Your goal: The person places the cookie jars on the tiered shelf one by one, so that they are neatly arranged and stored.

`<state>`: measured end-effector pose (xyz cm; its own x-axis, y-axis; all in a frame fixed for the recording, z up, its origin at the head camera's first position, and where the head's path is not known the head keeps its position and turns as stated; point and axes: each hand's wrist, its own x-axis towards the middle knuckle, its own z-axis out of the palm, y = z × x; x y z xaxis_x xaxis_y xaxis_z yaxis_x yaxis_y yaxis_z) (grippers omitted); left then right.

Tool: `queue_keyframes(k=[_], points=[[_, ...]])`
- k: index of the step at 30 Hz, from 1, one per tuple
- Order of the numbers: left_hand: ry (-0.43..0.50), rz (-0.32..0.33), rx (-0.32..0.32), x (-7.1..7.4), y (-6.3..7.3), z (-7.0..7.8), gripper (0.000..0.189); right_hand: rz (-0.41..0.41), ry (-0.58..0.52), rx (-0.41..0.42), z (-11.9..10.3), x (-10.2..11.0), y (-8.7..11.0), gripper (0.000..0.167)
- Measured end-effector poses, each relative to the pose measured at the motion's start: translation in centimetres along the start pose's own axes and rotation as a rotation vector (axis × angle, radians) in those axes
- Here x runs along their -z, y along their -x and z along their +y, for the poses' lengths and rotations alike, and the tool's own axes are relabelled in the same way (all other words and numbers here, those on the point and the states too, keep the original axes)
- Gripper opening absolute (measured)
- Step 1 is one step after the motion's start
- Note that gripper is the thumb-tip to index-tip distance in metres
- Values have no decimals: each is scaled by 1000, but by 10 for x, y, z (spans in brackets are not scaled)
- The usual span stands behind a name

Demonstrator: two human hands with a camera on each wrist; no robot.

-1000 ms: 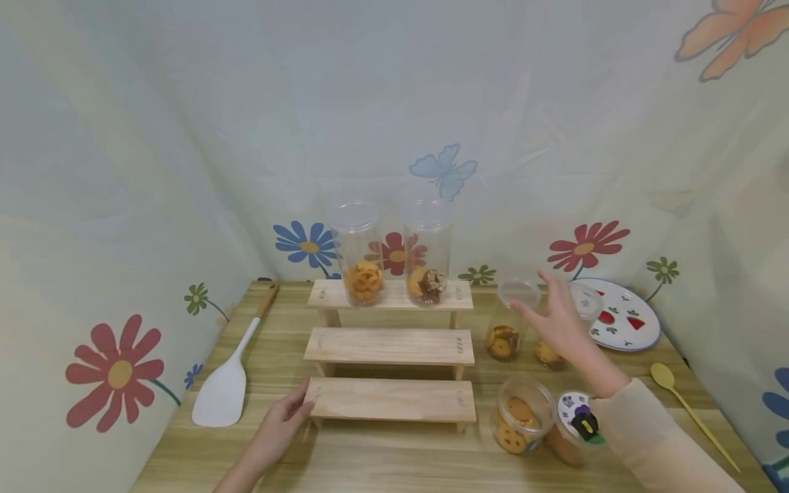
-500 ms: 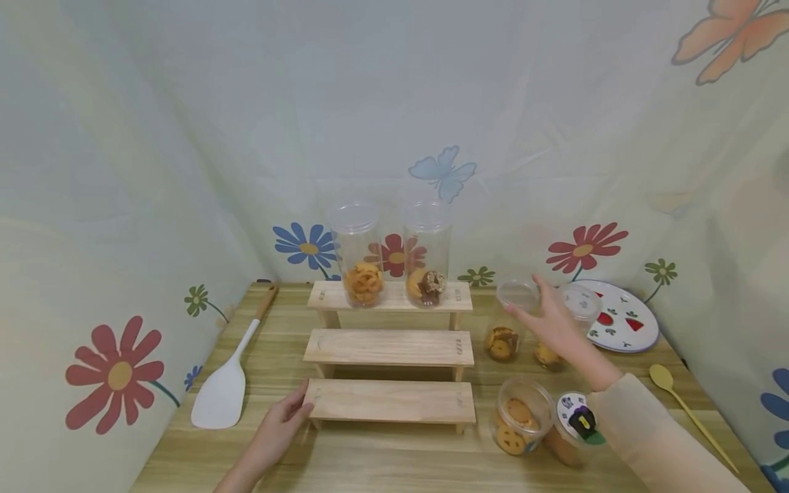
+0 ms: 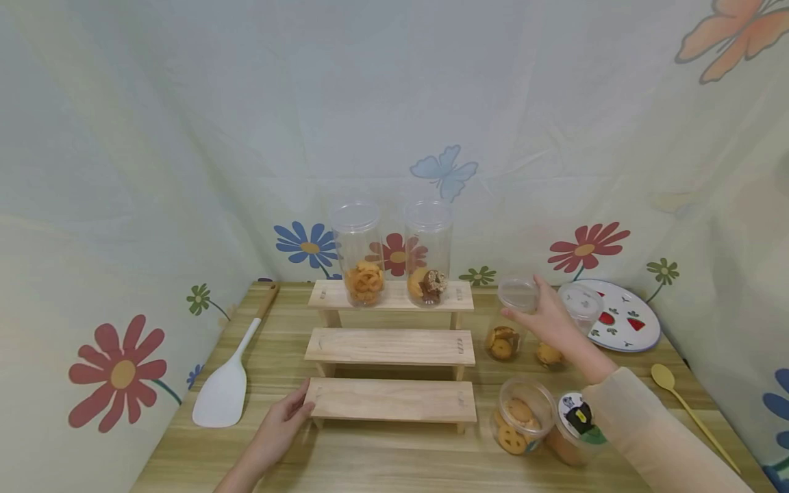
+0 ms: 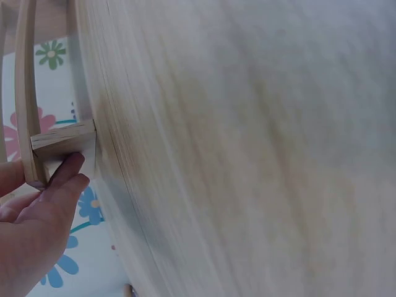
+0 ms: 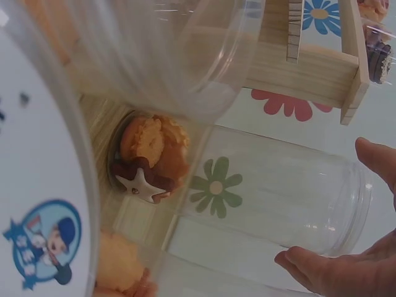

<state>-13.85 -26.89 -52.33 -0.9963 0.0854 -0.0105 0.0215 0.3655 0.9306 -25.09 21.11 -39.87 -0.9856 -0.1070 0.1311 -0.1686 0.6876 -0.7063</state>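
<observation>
- Left hand (image 3: 282,426) is pinching the three-tier wooden stand (image 3: 390,346) at bottom left
- Right hand (image 3: 550,320), spread wide, is bracketing the tall cookie jar (image 3: 504,337), contact unclear
- That jar is standing well right of the left hand

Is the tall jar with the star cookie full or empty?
Partly full: in the right wrist view, cookies fill only the bottom of the jar, and the rest looks clear.
</observation>
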Motion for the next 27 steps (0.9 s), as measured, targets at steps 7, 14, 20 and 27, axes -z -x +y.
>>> queue_keyframes(k=[7, 14, 20, 27], points=[[15, 4, -7, 0, 0, 1, 57, 1, -9, -12, 0, -1, -1, 98], [25, 5, -9, 0, 0, 1, 56, 15, -28, -12, 1, -2, -2, 91], [25, -2, -13, 0, 1, 2, 56, 39, -32, -23, 3, -3, 0, 90], [29, 2, -8, -1, 1, 2, 55, 65, -29, -17, 4, -3, 2, 90]])
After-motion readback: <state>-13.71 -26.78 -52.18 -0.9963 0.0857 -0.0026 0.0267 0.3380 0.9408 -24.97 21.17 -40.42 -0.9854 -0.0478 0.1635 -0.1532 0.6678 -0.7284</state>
